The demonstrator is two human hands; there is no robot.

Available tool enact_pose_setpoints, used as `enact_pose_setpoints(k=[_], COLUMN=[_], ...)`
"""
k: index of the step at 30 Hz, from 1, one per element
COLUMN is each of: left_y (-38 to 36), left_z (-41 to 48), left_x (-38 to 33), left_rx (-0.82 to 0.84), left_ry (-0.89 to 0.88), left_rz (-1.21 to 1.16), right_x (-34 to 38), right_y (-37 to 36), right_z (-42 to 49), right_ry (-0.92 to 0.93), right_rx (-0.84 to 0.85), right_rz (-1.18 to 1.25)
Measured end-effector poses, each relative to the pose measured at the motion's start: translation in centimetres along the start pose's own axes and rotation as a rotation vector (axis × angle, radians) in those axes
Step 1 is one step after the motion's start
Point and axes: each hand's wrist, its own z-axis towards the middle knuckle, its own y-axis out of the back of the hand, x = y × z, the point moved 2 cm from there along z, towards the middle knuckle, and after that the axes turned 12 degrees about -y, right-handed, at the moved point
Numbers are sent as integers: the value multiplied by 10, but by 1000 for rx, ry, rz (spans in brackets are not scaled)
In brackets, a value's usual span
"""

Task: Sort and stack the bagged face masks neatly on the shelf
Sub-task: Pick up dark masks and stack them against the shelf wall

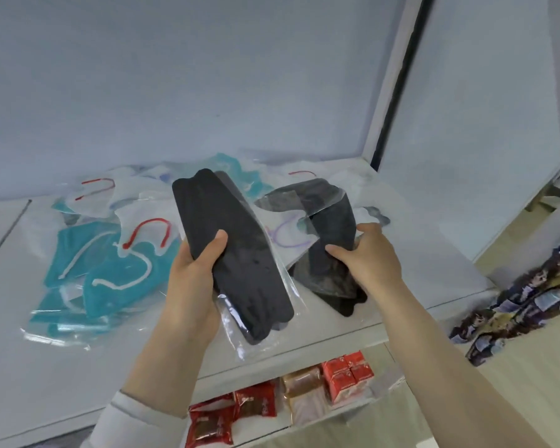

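Observation:
My left hand [196,279] grips a clear bag of black face masks [240,250], held slightly above the white shelf [337,331] and tilted toward the back left. My right hand [366,253] clasps a second bag of black masks [327,250] whose lower end rests on the shelf and whose clear plastic top is crumpled. To the left lies a loose pile of bagged teal masks [110,270] with white ear loops. Behind them sit bagged white masks with red loops [149,234] and more teal masks [240,176].
The shelf's white back wall [207,92] rises right behind the pile, and an upright post [392,101] closes the right end. On the lower shelf are red snack packets [227,415], tan packets [301,399] and red boxes [346,376]. Patterned packets [530,302] hang at right.

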Motion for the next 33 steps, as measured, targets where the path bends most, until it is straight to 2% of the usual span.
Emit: enact_pose_setpoints(k=[6, 10, 14, 17, 19, 22, 23, 25, 28, 31, 33], left_y=[-14, -31, -46, -57, -65, -77, -80, -83, -75, -49, -30], left_z=[-12, -16, -18, -17, -17, -21, -23, -30, -33, -23, -15], left_x=[13, 21, 30, 35, 36, 36, 36, 34, 31, 22, 14], left_rx=[-38, -27, 7, 53, 88, 120, 125, 153, 158, 46, -38], left_ry=[-14, -4, 1, 14, 29, 43, 54, 87, 59, 14, 22], left_rz=[2, 30, 43, 32, 35, 10, -13, -63, -15, 66, 52], right_x=[-28, -39, -50, -56, -55, -41, -35, -25, -12, -5, -14], right_y=[48, 66, 87, 99, 99, 88, 79, 58, 31, 21, 20], right_z=[14, 15, 5, -6, -15, -30, -35, -46, -60, -58, -45], right_ry=[-45, -87, -6, 29, 28, 75, 102, 157, 222, 266, 236], right_rx=[188, 69, -153, -233, -137, 233, 341, 422, 373, 332, 192], right_rz=[303, 340, 384, 507, 682, 893, 848, 625, 453, 357, 151])
